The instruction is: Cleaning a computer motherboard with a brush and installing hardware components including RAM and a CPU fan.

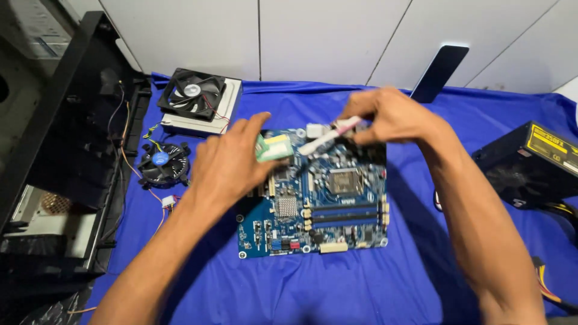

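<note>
Two hands over blue motherboard (328, 201), flat on blue cloth (337, 289). Left hand (226, 165) pinches small green-white pack (274, 147) above board's top edge; right hand (388, 114) grips white-pink brush (330, 137), angled down toward board. PSU (530, 165) far right.

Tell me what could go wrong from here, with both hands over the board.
The right hand holds a blurred pale stick-like tool above the motherboard; a slip could scratch parts near the processor socket. The left hand pinches a small green piece that could drop onto the board.
</note>
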